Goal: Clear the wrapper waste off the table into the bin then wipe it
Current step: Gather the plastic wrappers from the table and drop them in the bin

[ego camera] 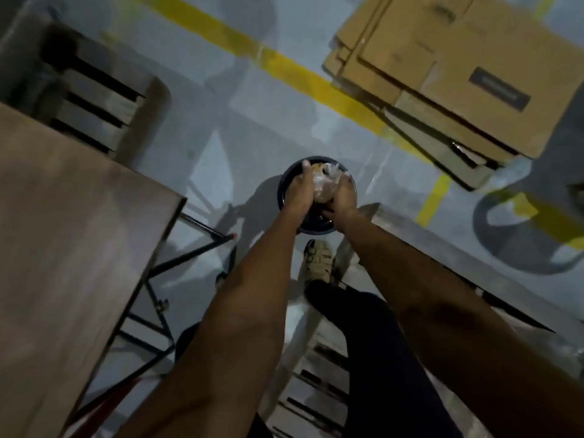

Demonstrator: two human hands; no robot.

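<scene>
A round dark bin (286, 184) stands on the grey floor straight below me. Both my arms reach down over its mouth. My left hand (300, 192) and my right hand (345, 197) press together on a crumpled bundle of clear and brownish wrapper waste (325, 183), which sits between them right above the bin's opening. The brown wooden table (72, 235) fills the left side of the view; the part of its top that shows is bare. The inside of the bin is mostly hidden by my hands.
Flattened cardboard boxes (458, 71) lie on the floor at the upper right. A slatted chair (104, 99) stands behind the table, another slatted chair (316, 390) below my arms. Yellow floor lines (294, 67) cross the floor. My shoe (317, 260) is beside the bin.
</scene>
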